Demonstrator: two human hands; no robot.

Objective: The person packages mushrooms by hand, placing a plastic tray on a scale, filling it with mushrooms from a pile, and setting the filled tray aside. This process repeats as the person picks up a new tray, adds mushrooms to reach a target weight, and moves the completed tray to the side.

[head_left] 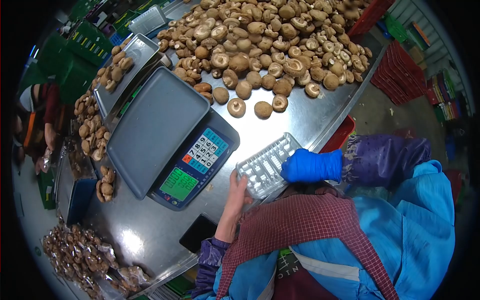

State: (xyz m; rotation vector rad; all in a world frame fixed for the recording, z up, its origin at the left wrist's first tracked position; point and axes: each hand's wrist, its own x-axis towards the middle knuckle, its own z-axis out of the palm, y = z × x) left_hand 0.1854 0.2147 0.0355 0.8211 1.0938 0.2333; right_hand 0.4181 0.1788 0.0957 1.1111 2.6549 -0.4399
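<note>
A clear plastic tray (266, 165) with ribbed rows is at the table's near edge, in front of my body. My left hand (237, 194), bare, grips its left end, with the thumb along the side. At the tray's right end is my right hand (311, 166) in a blue glove, its fingers curled closed against the tray and their tips hidden. No mushrooms show in the tray. Beyond it, a large heap of shiitake mushrooms (260, 37) covers the far part of the metal table (260, 131).
A digital scale (199, 157) with a grey pan (157, 132) stands left of the tray; its green display is lit. Near my left forearm lies a dark phone-like slab (198, 234). Bagged mushrooms (82, 252) lie lower left. Another person (42, 122) works at far left. Red crates (398, 74) stand right.
</note>
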